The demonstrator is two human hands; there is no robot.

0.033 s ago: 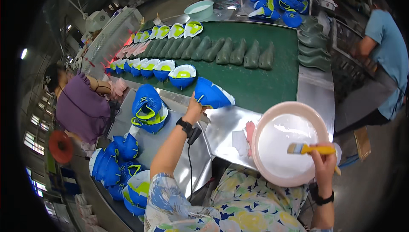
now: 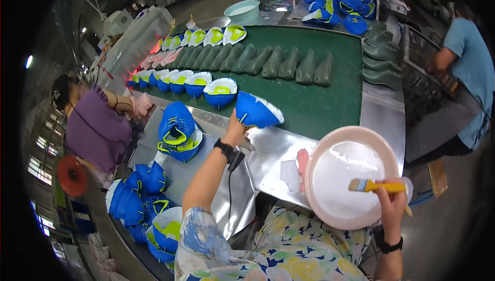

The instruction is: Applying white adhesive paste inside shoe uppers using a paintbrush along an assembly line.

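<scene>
My left hand (image 2: 236, 127) is closed on a blue shoe upper (image 2: 256, 110) with a white edge, held on its side above the near edge of the green belt (image 2: 314, 110). My right hand (image 2: 393, 202) grips a flat paintbrush (image 2: 382, 185) by its yellow handle. The brush's bristles point left, over a pale pink basin (image 2: 311, 178) with whitish liquid inside. Just left of the basin lie a pink scrap (image 2: 302, 163) and a grey patch (image 2: 290, 175) on the metal surface.
Blue uppers (image 2: 220, 93) and dark green shoe lasts (image 2: 304, 66) stand in rows on the belt. More uppers (image 2: 129, 203) are piled at my left. Nearby are a person in purple (image 2: 98, 126), one in light blue (image 2: 472, 69), and another across the belt beside a green basin (image 2: 243, 10).
The upper in my left hand has turned slightly, showing more of its white edge. The paintbrush has tilted a little in my right hand. The whole view has shifted slightly.
</scene>
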